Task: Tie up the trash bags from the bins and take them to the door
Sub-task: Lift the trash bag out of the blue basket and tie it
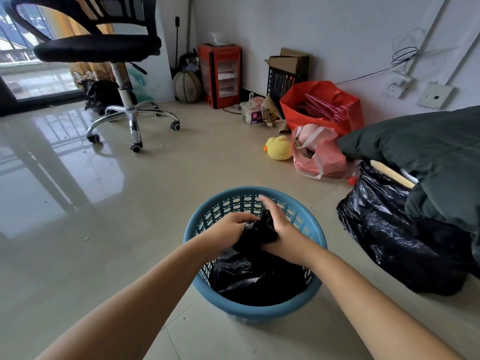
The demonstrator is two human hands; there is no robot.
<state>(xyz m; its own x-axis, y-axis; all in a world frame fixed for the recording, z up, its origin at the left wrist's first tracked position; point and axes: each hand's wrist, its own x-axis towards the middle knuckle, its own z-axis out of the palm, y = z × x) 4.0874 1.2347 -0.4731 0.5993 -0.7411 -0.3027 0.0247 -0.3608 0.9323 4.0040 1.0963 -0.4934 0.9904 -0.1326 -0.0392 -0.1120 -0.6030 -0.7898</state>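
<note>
A round blue plastic bin (244,311) with a perforated wall stands on the tiled floor in front of me. A black trash bag (255,278) sits inside it, its top gathered into a bunch above the rim. My left hand (228,227) grips the bunched neck from the left. My right hand (279,224) presses the same bunch from the right, thumb around it and fingers stretched out and blurred. The bag's lower body stays in the bin.
A large full black bag (389,235) with a dark coat (428,157) on it lies close to the right. Red bag (322,107), pink bag (317,154) and yellow plush duck (279,148) line the wall. An office chair (124,81) stands far left.
</note>
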